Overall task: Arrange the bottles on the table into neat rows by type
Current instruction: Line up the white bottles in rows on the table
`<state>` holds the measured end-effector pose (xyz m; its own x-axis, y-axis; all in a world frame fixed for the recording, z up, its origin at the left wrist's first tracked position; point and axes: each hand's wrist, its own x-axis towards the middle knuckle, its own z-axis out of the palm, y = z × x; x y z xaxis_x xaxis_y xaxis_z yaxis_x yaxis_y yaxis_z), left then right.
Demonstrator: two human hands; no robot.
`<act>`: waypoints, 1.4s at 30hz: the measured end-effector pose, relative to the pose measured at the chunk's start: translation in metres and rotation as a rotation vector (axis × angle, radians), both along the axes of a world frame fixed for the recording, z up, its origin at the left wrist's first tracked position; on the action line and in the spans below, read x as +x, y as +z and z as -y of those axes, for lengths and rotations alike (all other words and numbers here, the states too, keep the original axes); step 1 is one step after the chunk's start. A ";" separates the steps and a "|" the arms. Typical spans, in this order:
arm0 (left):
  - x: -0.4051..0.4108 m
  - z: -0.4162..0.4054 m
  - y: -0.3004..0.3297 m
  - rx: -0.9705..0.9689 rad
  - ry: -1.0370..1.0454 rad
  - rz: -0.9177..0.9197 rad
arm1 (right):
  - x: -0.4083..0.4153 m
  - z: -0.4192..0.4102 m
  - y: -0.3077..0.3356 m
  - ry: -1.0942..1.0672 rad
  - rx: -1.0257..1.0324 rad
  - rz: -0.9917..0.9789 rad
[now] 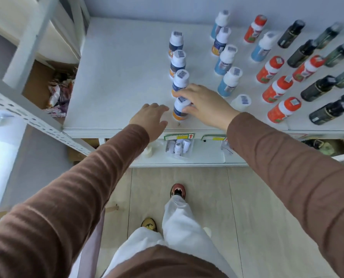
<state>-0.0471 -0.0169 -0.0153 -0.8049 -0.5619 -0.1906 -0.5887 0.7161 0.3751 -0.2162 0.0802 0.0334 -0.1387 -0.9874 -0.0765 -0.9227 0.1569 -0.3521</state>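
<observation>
Plastic, probably light and rigid, the navy-and-orange bottle (180, 109) sits gripped near its cap by the right hand (204, 105); the left hand (150, 117) hovers open, empty.

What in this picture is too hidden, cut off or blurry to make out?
Head view, the only one:
- Label text on every bottle: too small and blurred to read.
- Front navy bottle: partly covered by the right hand.
- White bottle: lower part hidden behind the right wrist.
- Dark bottles: the row is cut off by the right edge.
- Tray under the table: contents too small to tell.
</observation>
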 end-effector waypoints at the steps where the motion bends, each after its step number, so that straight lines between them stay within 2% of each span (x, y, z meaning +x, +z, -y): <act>1: -0.004 0.001 0.002 0.005 -0.001 -0.001 | -0.004 0.003 0.000 0.002 -0.002 0.021; 7: -0.023 0.004 0.019 0.064 0.050 -0.125 | -0.043 0.023 0.021 -0.169 0.022 0.338; 10: -0.027 0.002 0.029 0.058 0.075 -0.167 | -0.056 0.027 0.029 -0.184 0.017 0.508; 14: -0.026 0.000 0.037 0.050 0.089 -0.198 | -0.063 0.025 0.032 -0.171 0.025 0.598; 16: -0.025 0.000 0.038 0.044 0.089 -0.200 | -0.061 0.022 0.031 -0.139 0.001 0.548; 23: -0.020 0.003 0.023 0.031 0.063 -0.107 | -0.040 0.006 0.014 0.089 -0.043 0.191; 30: -0.025 0.017 0.014 0.002 0.096 -0.071 | -0.031 0.006 0.000 0.137 0.032 0.114; 33: -0.028 0.028 0.015 -0.016 0.113 -0.066 | -0.034 0.006 0.009 0.138 0.083 0.156; 36: -0.033 0.041 0.019 -0.025 0.123 -0.081 | -0.049 0.018 0.027 0.042 -0.033 0.228; 39: -0.040 0.050 0.024 -0.034 0.129 -0.092 | -0.070 0.043 0.036 0.015 -0.114 0.076; 42: -0.046 0.055 0.025 -0.020 0.139 -0.076 | -0.073 0.063 0.029 0.121 0.007 -0.047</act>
